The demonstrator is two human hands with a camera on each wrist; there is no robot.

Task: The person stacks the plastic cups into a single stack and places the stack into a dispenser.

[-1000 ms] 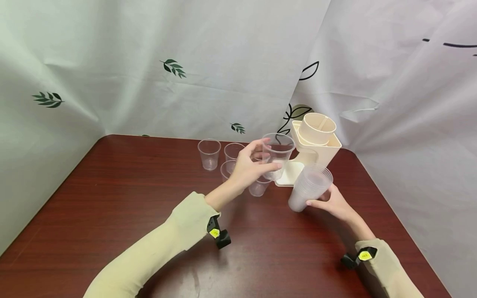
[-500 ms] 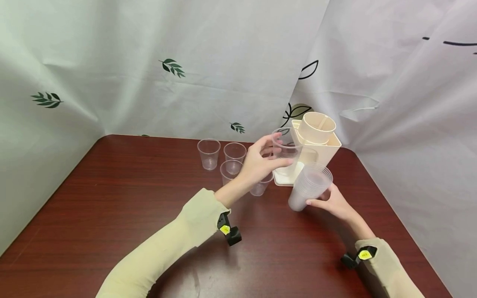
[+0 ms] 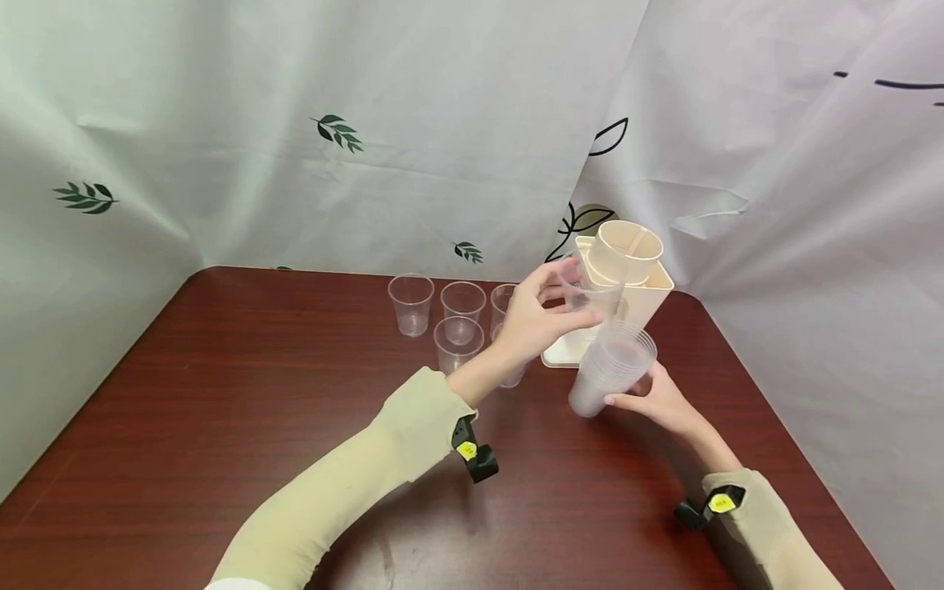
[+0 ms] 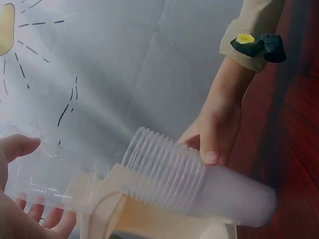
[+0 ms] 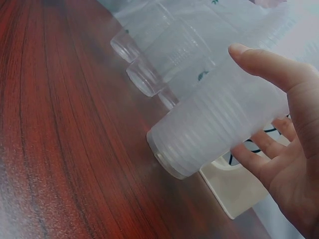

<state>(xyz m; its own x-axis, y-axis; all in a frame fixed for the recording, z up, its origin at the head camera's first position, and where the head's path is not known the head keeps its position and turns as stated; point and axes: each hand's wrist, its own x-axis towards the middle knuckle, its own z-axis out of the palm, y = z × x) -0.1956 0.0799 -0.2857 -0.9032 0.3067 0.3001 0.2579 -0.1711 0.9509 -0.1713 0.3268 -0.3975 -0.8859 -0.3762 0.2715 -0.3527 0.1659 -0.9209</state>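
My left hand (image 3: 533, 321) holds a single clear plastic cup (image 3: 593, 299) in the air, thumb on one side and fingers on the other. That cup is just above and left of the stack's open end. My right hand (image 3: 662, 401) grips a tilted stack of clear plastic cups (image 3: 610, 370), its rims pointing up toward the left hand. In the left wrist view the single cup (image 4: 55, 174) is apart from the nested rims (image 4: 159, 167). The right wrist view shows the stack's base (image 5: 172, 154) low over the table, with thumb and fingers round the stack.
Several clear cups stand upright at the back of the table, among them a far-left cup (image 3: 411, 307) and a front cup (image 3: 456, 348); the left arm partly hides others. A cream-coloured stand with a round top (image 3: 627, 250) is behind the hands. Patterned cloth (image 3: 369, 188) borders the table (image 3: 221, 393).
My left hand has moved right and slightly up with the single cup, away from the standing cups and in front of the cream stand. The right hand and stack have hardly moved.
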